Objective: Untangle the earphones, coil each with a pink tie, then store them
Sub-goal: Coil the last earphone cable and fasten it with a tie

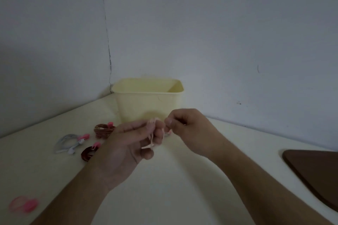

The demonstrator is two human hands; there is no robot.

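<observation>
Head view: we see the left hand (128, 144) with a pale pink earphone cord (152, 138) wound round its curled fingers, while the right hand (184, 126) pinches the cord's end just beside them. Three coiled earphones (69, 143) with pink ties (85, 136) lie on the table (182, 179) left of the hands, near a yellow bin (148, 100).
</observation>
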